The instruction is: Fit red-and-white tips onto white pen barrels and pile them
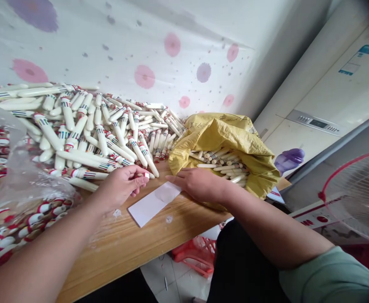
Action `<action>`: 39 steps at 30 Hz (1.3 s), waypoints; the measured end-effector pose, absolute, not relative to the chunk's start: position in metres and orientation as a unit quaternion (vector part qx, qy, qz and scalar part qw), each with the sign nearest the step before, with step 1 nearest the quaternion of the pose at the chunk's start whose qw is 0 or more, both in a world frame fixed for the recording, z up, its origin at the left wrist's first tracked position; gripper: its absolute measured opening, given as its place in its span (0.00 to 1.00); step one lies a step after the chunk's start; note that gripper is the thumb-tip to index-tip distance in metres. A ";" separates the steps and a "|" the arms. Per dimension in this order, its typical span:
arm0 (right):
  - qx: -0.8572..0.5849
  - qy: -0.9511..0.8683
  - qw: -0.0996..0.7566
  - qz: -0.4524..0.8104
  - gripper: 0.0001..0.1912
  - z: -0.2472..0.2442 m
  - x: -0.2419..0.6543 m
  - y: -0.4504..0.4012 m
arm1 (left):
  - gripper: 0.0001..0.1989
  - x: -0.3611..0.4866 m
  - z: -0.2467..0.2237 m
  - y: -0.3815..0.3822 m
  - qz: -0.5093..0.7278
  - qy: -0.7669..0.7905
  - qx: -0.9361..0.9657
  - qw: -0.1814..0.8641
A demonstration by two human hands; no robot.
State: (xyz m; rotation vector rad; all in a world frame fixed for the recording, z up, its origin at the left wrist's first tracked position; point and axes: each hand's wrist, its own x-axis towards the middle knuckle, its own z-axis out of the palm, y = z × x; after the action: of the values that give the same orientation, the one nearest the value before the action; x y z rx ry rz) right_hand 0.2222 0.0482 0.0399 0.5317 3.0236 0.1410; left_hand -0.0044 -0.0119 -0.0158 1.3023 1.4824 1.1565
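Pinched between the thumb and fingers of my left hand [123, 185] is a small red and white piece [146, 175]. My right hand [197, 183] lies at the far right end of a white paper pad [153, 204], its fingers stretched out over the pad's corner. The pad rests flat and slanted on the wooden table [124, 248]. A large heap of white pens [99, 141] with coloured stripes lies just beyond my left hand. Beyond my right hand, a yellow sack [235, 134] stands open with more white pens inside.
At the left, a clear plastic bag [42, 181] holds many small red, white and brown figures [30, 223]. A fan [361, 198] stands at the right. Below the table's front edge is a red plastic stool or basket [197, 254].
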 end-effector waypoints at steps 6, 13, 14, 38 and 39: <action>0.221 0.974 -0.055 -0.001 0.16 0.025 0.218 0.075 | 0.17 -0.006 -0.018 -0.011 0.460 0.583 0.524 0.416; 0.278 0.941 -0.147 -0.123 0.33 0.003 0.267 0.112 | 0.17 -0.009 -0.025 -0.008 0.446 0.580 0.539 0.417; 0.291 0.937 -0.143 -0.129 0.32 0.000 0.273 0.112 | 0.16 -0.010 -0.027 -0.008 0.443 0.581 0.542 0.417; 0.141 0.957 -0.122 0.222 0.11 0.027 0.228 0.044 | 0.19 -0.008 -0.026 -0.008 0.413 0.603 0.560 0.390; 0.138 0.957 -0.121 0.224 0.11 0.025 0.226 0.045 | 0.19 -0.008 -0.026 -0.008 0.414 0.602 0.562 0.389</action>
State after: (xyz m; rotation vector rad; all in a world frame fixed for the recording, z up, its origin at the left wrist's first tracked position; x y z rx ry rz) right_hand 0.2265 0.0450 0.0252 0.4701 3.2637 0.7639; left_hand -0.0078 -0.0082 -0.0264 1.4287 1.5295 1.0519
